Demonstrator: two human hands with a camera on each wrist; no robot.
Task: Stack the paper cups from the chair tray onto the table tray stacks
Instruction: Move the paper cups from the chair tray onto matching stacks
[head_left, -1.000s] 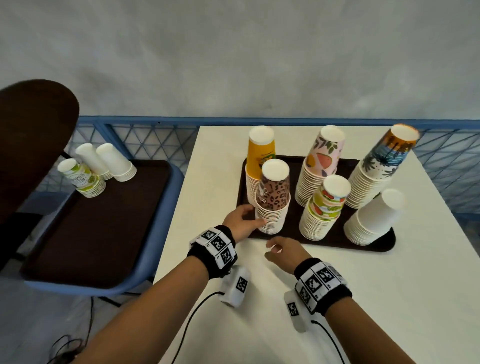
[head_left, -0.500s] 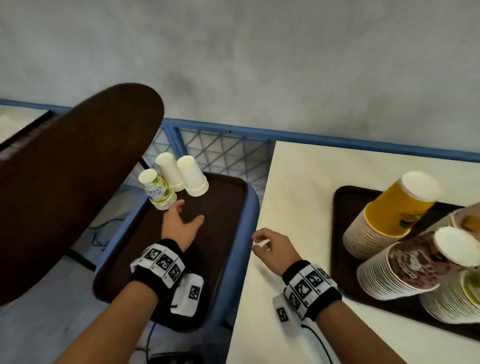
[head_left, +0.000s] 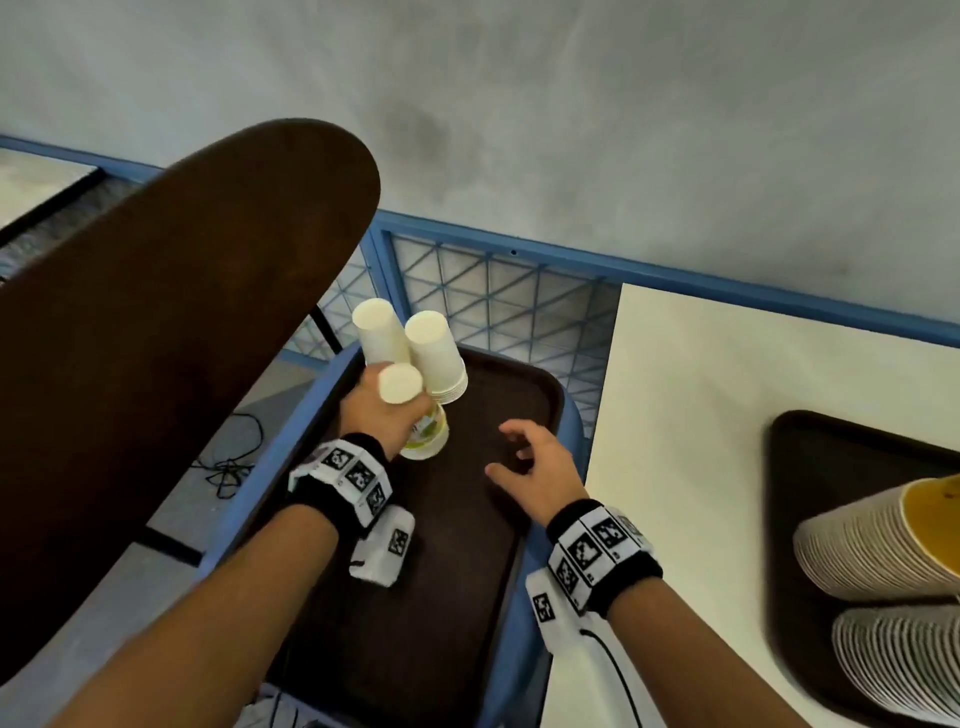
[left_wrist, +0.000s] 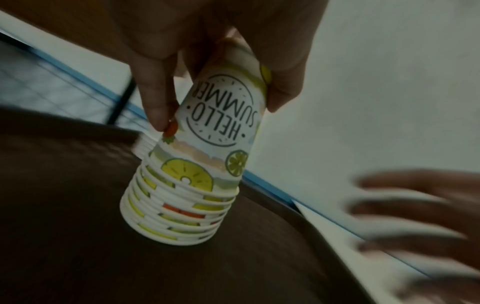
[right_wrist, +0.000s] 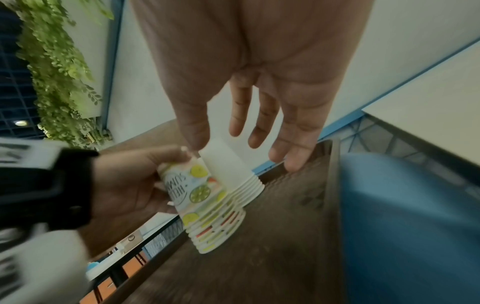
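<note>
Left hand (head_left: 382, 415) grasping fruit-print cup stack (left_wrist: 197, 164) on chair tray (head_left: 467, 597) mid-frame, two white stacks (head_left: 436, 358) just behind, right hand (head_left: 540, 473) fingers spread, released, hovering over tray

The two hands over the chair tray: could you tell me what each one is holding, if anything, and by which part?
The left hand grips the fruit-print cup stack by the upper wall of its top cup. The right hand holds nothing.
</note>
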